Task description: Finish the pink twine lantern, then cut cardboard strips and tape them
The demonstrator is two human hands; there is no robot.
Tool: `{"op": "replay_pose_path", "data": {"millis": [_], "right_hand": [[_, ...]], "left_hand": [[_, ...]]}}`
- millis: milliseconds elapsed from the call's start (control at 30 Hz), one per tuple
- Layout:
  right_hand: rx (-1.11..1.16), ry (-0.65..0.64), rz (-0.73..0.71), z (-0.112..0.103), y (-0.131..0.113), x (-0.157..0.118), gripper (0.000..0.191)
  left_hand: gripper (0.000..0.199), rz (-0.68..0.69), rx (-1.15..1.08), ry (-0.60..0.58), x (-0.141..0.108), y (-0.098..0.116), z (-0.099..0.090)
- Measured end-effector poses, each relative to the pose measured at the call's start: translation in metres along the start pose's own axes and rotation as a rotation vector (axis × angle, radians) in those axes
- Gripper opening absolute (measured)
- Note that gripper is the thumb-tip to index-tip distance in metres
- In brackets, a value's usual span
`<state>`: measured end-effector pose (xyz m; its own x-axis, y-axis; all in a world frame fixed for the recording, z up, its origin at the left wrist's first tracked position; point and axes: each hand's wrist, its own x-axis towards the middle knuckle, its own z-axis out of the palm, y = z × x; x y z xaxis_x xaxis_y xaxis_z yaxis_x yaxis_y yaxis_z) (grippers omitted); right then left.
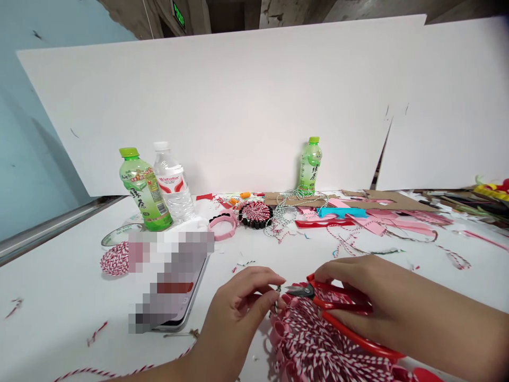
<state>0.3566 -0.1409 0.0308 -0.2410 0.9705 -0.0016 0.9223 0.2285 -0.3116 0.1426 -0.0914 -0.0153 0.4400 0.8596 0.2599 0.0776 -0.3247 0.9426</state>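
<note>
My left hand (242, 313) pinches a short piece of green and white cord (275, 304) between thumb and fingertips. My right hand (358, 297) is closed round red-handled scissors (342, 303), whose dark blades point left, with the tips close to the cord. Under both hands, at the bottom of the view, lies a round piece of red and white twisted cord (330, 345) edged with pink loops. The right hand and the scissors hide part of it.
A phone (193, 289), partly pixelated, lies left of my hands, beside a red and white cord coil (115, 259). Behind stand green bottles (145, 193) (310, 167) and a water bottle (173, 185). Cardboard (389, 200), pink strips and loose cords lie along the back.
</note>
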Motion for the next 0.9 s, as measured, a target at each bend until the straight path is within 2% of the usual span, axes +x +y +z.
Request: {"op": "replay_pose_path", "data": {"millis": [467, 900], "right_hand": [[0.001, 0.000, -0.020, 0.002, 0.001, 0.002, 0.006], [0.058, -0.012, -0.051, 0.007, -0.008, 0.001, 0.014]], "left_hand": [[0.022, 0.030, 0.054, 0.017, -0.001, -0.001, -0.002], [0.028, 0.071, 0.088, -0.061, -0.005, 0.004, 0.001]]}}
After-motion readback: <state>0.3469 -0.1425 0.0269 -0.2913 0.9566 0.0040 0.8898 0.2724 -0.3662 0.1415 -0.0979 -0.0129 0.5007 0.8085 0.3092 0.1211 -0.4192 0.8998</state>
